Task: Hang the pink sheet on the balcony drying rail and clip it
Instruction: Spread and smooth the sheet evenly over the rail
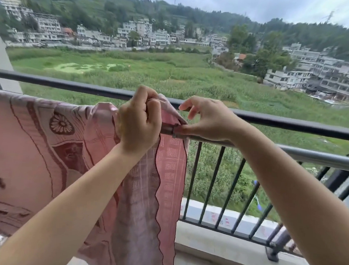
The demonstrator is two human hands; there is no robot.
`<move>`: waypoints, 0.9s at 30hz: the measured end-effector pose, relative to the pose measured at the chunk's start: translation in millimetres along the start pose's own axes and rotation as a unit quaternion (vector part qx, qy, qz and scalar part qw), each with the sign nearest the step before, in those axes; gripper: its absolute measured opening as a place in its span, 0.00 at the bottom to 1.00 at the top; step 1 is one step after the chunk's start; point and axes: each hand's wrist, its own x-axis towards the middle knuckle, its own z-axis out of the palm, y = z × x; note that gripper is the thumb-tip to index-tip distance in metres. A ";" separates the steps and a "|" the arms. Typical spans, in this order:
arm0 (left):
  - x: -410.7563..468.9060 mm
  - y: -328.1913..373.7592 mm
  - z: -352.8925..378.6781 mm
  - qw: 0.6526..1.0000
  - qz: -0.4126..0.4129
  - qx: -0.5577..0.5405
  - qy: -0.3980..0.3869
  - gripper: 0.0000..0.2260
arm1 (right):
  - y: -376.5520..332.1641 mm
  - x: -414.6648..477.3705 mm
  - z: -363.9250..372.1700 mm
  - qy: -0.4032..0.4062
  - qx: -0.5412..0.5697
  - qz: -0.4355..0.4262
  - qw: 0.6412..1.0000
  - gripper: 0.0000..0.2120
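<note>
Head view at the balcony edge. The pink sheet (41, 146) is draped over the grey drying rail (319, 157), which runs just inside the dark balcony railing (286, 123); most of the cloth hangs to the left of both hands, and its scalloped right edge falls straight down below the fingers. The left hand (139, 123) is closed in a fist around a bunched fold of the sheet at the top of the rail, knuckles up, with cloth emerging above the curled fingers and draping away behind them. The right hand (207, 119) sits just right of the left, nearly touching it. Its thumb and one or more lower fingers press on a small grey clip (177, 131) seated on the rail at the sheet's right edge, directly below the fingertips; the index finger (185, 106) is raised and curved, free of the cloth. Whether the clip's jaws are fully closed on the fabric cannot be told, as the thumb covers part of it. To the right of the right-hand fingers the drying rail is bare. Below the hands, the vertical bars (214, 178) of the railing stand on a pale concrete ledge (233, 249). Beyond the fingers lie a green field (153, 71) and hillside buildings (332, 80).
</note>
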 end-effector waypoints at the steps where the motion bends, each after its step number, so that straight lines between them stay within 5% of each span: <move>1: 3.9 0.5 -0.2 1.000 0.006 0.001 0.005 0.08 | 0.4 6.4 -1.1 -0.016 0.048 -0.001 0.999 0.12; 2: 6.1 1.4 -0.7 1.000 0.011 0.002 0.007 0.08 | 0.3 12.0 -2.1 -0.019 0.103 0.002 0.994 0.06; 7: 5.1 8.0 -2.0 0.998 0.009 0.057 -0.029 0.06 | 0.6 38.9 -0.1 0.031 0.195 0.017 0.980 0.11; 15: -19.8 38.0 -9.9 0.958 -0.060 0.274 -0.065 0.11 | 41.0 28.2 -38.4 0.037 0.046 -0.110 0.992 0.16; 19: -46.8 75.9 5.0 0.951 -0.135 0.266 -0.075 0.07 | 67.6 -2.6 -58.6 -0.098 0.029 -0.168 0.980 0.17; 27: -95.1 179.6 67.6 0.952 -0.175 0.224 -0.114 0.05 | 137.9 -47.1 -90.5 -0.075 -0.038 -0.177 0.981 0.08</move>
